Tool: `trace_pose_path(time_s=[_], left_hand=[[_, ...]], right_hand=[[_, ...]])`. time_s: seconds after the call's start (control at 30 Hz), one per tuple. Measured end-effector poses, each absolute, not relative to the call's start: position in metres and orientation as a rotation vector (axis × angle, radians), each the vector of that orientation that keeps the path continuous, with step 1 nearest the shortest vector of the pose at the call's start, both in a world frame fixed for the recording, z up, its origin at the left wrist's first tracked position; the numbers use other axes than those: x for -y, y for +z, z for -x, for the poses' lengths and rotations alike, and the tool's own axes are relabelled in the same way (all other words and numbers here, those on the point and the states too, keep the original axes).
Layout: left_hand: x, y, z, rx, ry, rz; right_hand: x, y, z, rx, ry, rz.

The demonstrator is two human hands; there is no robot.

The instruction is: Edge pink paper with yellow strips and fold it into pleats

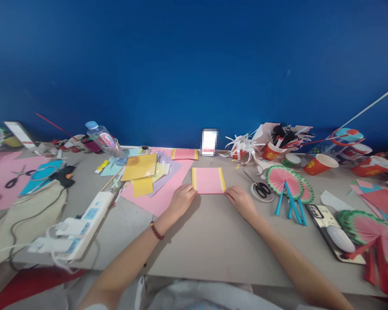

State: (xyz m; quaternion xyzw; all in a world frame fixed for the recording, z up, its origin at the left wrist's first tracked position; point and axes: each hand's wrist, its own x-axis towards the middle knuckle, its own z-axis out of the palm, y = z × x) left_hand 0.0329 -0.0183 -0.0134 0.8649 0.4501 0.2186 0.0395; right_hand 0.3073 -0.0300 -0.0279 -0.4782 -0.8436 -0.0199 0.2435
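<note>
A pink sheet of paper [208,180] with yellow and white strips along its left and right edges lies in front of me on the grey table. My left hand [183,200] pinches its near left corner, and a beaded bracelet circles that wrist. At the near right corner, my right hand [241,200] has its fingers closed on the same sheet. The near edge of the paper runs straight between both hands. Behind it, against the wall, is another pink piece with yellow ends [185,154].
Scissors [261,189] rest on a tape roll to the right, beside pink-and-green paper fans [284,181]. A phone [333,232] carries a white mouse [340,238]. On the left are a power strip [89,224], yellow paper packs [139,167] and a leaning bottle [105,140]. Paper cups [320,166] stand at the back right.
</note>
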Motion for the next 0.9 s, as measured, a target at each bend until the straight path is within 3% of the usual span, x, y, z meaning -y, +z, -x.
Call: trace_pose_path(time_s=[0.9], left_hand=[[0.030,-0.012,-0.041,-1.344,0.375,-3.037]], right_hand=[[0.041,-0.023,-0.299,2.512,-0.529,1.302]])
